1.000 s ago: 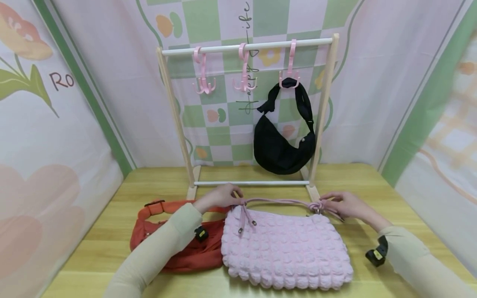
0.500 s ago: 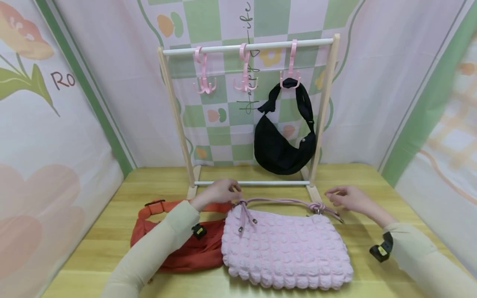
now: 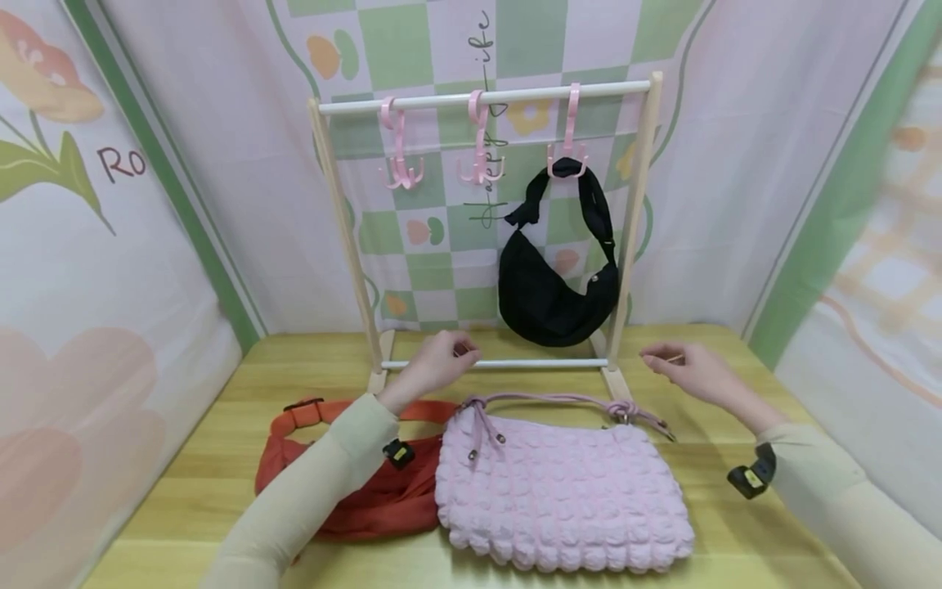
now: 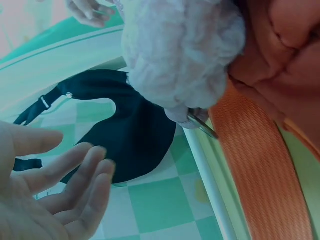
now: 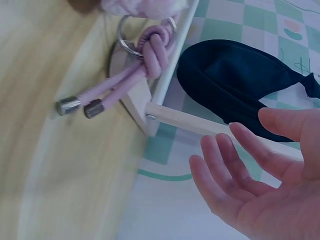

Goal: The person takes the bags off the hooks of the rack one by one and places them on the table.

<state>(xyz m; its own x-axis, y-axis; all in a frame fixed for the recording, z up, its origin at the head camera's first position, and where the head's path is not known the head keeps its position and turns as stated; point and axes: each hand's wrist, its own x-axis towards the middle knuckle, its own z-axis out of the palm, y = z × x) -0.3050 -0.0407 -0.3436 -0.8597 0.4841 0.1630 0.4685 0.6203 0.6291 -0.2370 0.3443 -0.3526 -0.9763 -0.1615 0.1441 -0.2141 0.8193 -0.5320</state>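
A puffy pink bag [image 3: 562, 495] lies on the table, its thin cord strap [image 3: 545, 397] stretched along its top edge. My left hand [image 3: 441, 361] is raised beyond the strap's left end, fingers relaxed and holding nothing. Past the opposite end, my right hand [image 3: 695, 375] hovers over the table. Its bent fingers [image 5: 220, 175] are apart, with nothing between them in the right wrist view. There the strap's knot [image 5: 155, 50] shows at a metal ring, with two metal-tipped ends. Beside the pink bag lies a red bag [image 3: 401, 499] with an orange strap [image 4: 260, 165], partly hidden by my left arm.
Behind the bags stands a wooden rack [image 3: 640, 204] with a white top rail [image 3: 441, 100]. Pink hooks [image 3: 401, 168] hang from it. On the rightmost hook hangs a black bag [image 3: 548, 303]. A patterned cloth [image 3: 721, 164] encloses the table [image 3: 184, 507].
My right hand has let go of the cord strap at its right knot and moved up and away. My left hand has left the strap's left end and risen toward the rack. The bags stay put.
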